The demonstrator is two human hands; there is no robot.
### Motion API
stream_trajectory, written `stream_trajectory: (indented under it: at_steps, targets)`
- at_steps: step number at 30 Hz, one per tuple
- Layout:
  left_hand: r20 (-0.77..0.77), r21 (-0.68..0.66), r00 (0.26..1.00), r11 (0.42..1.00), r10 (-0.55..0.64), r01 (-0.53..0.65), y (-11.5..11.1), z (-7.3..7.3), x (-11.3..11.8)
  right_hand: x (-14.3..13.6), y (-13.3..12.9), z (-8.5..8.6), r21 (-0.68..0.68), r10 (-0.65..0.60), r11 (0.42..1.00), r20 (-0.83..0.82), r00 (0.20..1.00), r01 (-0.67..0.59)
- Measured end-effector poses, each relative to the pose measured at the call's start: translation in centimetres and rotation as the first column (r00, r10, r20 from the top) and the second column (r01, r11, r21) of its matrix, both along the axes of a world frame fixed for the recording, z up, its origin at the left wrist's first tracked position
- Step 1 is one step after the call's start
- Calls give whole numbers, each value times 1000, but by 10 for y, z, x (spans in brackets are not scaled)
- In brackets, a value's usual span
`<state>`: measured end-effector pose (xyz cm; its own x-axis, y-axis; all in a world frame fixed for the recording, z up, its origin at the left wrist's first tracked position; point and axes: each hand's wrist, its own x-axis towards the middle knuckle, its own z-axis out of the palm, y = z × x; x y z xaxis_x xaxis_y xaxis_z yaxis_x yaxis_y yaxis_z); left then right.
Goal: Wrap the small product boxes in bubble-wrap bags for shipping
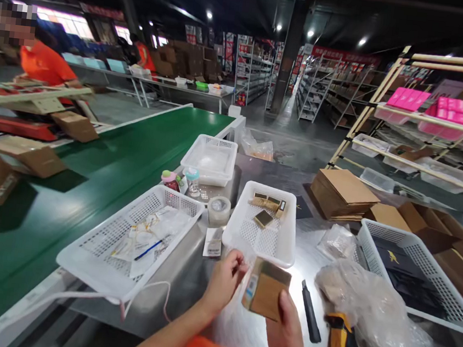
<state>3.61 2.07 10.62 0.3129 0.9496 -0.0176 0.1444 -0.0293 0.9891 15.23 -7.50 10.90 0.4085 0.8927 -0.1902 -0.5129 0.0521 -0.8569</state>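
The flat brown box [270,296] is up in front of me above the metal surface [189,279], and my right hand [290,326] has hold of it, thumb laid over its lower right edge. My left hand [226,278] is just beside its upper left side, fingers curled in and the tips drawn together on what looks like clear plastic film [249,259]. So the box lies to the right of my left hand, between the two, with the right hand nearer since it touches it. Its broad face is turned up towards me, tilted; it looks close to square, so I can't name a long axis with confidence. Just beyond it is the white basket [292,232], and the utility knife [311,311] lies near my right hand, on its outer side. My right fingers are hidden behind the box, as is its far face. The film is so transparent that I can't make out its edges, and the label [251,286] is too small to read.
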Motion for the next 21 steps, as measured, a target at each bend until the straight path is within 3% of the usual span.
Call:
stream_trajectory:
  at_steps: [3, 6, 9, 11, 12, 13, 15, 16, 17, 18, 19, 21]
  targets:
    - [216, -145, 975, 986, -53, 86, -7, 6, 8, -8, 0, 3, -46, 133, 989, -111, 985, -139]
    - [273, -194, 958, 970, -89, 146, -6, 7, 5, -7, 1, 3, -61, 179, 980, -135, 975, -189]
    - [220, -188, 972, 975, -76, 119, -1, 4, -7, 7, 1, -1, -88, 125, 988, 16, 992, -123]
    - [152, -124, 988, 991, -34, 53, 0, 3, -15, 17, 1, -6, -88, 65, 995, 287, 956, -41]
    - [109, -79, 994, 997, -12, 21, -1, 3, -18, 20, 0, -9, -53, 25, 999, 478, 878, 1]
    - [66, -27, 998, 1000, 6, -4, -2, 4, -19, 23, -1, -11, 14, -29, 1000, 672, 740, 27]
    - [-20, 65, 999, 998, 28, -26, -6, 6, -19, 24, -3, -17, 199, -198, 979, 923, 329, 31]
    - [-57, 102, 998, 994, 37, -31, -8, 6, -17, 24, -4, -19, 285, -285, 958, 951, 123, 21]
    - [-85, 137, 995, 990, 49, -38, -9, 6, -15, 24, -5, -20, 349, -349, 937, 936, -34, 4]
    - [-104, 166, 992, 985, 65, -47, -10, 6, -13, 23, -5, -20, 386, -384, 923, 914, -130, -10]
    - [-119, 189, 989, 980, 84, -60, -10, 5, -11, 24, -5, -20, 399, -395, 917, 901, -177, -19]
    - [-142, 226, 982, 970, 125, -91, -7, 3, -8, 26, -6, -20, 391, -396, 918, 898, -193, -64]
